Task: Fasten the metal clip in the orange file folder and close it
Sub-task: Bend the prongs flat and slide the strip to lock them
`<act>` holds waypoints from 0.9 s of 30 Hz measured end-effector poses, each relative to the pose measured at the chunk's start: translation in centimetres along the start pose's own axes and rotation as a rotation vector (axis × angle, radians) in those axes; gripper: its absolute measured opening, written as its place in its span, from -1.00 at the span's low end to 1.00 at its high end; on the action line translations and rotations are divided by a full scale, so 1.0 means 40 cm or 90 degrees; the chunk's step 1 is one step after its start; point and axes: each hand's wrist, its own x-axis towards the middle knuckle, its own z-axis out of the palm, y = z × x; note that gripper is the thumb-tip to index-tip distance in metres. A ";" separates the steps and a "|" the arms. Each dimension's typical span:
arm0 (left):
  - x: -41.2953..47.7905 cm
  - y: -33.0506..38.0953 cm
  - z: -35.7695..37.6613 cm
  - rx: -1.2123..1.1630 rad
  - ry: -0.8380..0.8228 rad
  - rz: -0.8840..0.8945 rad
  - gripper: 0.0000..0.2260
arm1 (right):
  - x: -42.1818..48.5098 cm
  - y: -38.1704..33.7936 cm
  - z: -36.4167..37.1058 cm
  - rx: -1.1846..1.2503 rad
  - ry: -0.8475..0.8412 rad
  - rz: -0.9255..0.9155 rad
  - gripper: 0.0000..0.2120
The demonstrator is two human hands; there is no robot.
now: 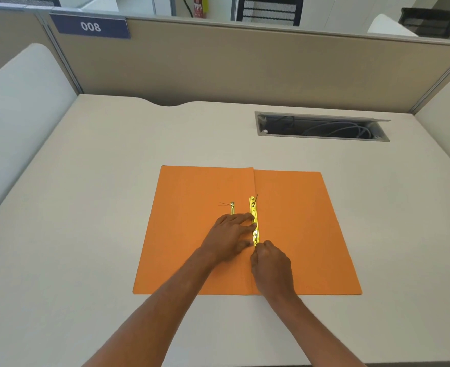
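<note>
The orange file folder (pixel 298 234) lies open and flat on the desk, its crease running away from me down the middle. A long yellow metal clip bar (pixel 253 210) lies along the crease. A shorter yellow metal piece (pixel 232 207) sits just left of it, mostly hidden under my left hand (pixel 230 237). That hand rests flat on the left flap, fingertips touching the middle of the bar. My right hand (pixel 270 263) pinches the near end of the bar with closed fingers.
The beige desk (pixel 86 207) has a grey partition (pixel 245 64) along its far edge. An open cable slot (pixel 322 127) with wires is cut into the desktop at the back right. White side panels stand left and right.
</note>
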 end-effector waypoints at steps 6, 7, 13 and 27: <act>-0.011 0.009 0.006 -0.014 0.032 -0.002 -0.65 | 0.017 0.013 -0.007 0.053 0.018 0.014 -0.88; -0.011 0.010 0.007 -0.011 0.034 -0.004 -0.64 | 0.025 0.021 -0.008 0.064 0.011 0.017 -0.88; -0.009 0.014 0.010 0.000 0.060 -0.001 -0.68 | 0.121 0.066 -0.013 0.275 0.052 0.058 -0.93; 0.015 0.028 -0.015 0.021 0.024 -0.028 -0.69 | 0.349 0.073 -0.021 0.351 -0.028 0.032 -0.86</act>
